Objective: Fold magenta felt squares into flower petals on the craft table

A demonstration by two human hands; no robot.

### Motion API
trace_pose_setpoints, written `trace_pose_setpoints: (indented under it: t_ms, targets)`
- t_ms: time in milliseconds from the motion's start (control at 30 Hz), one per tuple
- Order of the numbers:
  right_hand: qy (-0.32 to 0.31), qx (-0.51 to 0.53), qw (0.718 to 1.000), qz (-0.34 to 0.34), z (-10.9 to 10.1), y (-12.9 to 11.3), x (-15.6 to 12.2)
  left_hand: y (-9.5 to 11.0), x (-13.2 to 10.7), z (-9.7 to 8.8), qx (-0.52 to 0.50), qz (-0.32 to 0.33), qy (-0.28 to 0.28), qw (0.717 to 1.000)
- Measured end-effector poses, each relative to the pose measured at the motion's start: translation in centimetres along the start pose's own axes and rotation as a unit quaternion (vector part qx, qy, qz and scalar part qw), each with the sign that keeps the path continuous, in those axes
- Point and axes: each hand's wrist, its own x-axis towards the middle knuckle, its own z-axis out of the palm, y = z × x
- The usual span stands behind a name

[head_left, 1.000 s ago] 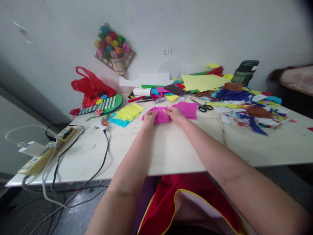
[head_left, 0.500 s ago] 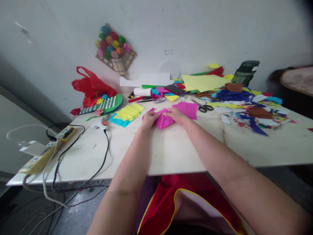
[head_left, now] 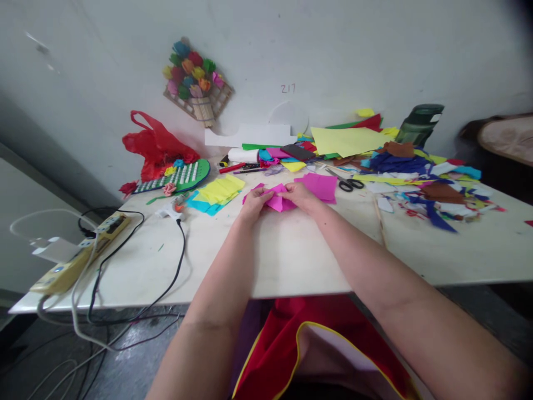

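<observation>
Both my hands meet at the middle of the pale table (head_left: 291, 255) on a small magenta paper piece (head_left: 278, 201). My left hand (head_left: 255, 201) pinches its left side, fingers closed on the paper. My right hand (head_left: 303, 195) grips its right side, fingers curled over the fold. The paper is creased and lifted slightly off the table. More magenta sheets (head_left: 320, 185) lie just behind my right hand. A stack of yellow squares over blue ones (head_left: 217, 192) sits left of my left hand.
Black scissors (head_left: 350, 183) lie right of the magenta sheets, before a heap of coloured paper scraps (head_left: 416, 172). A glue gun (head_left: 172, 210) with a black cable, a power strip (head_left: 79, 255), a red plastic bag (head_left: 156, 147) and a dark green bottle (head_left: 418, 125) surround the work area.
The magenta piece lay flat under my fingers a second ago; it is now folded up and bunched between both hands, which have drawn closer together.
</observation>
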Motion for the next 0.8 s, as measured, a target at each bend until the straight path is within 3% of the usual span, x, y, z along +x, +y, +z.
trace_pose_setpoints:
  t_ms: [133,500,800]
  targets:
    - [-0.007,0.004,1.000,-0.003,-0.14,0.18,0.13,-0.18,0.15,-0.20,-0.038,0.010,-0.037,0.999]
    - [-0.014,0.024,1.000,-0.010,-0.45,0.83,0.55,0.72,-0.63,0.16,-0.056,0.006,-0.042,0.998]
    - [-0.025,-0.013,0.999,-0.018,-0.48,0.78,0.34,0.37,-0.31,-0.60,-0.021,0.020,-0.055,0.998]
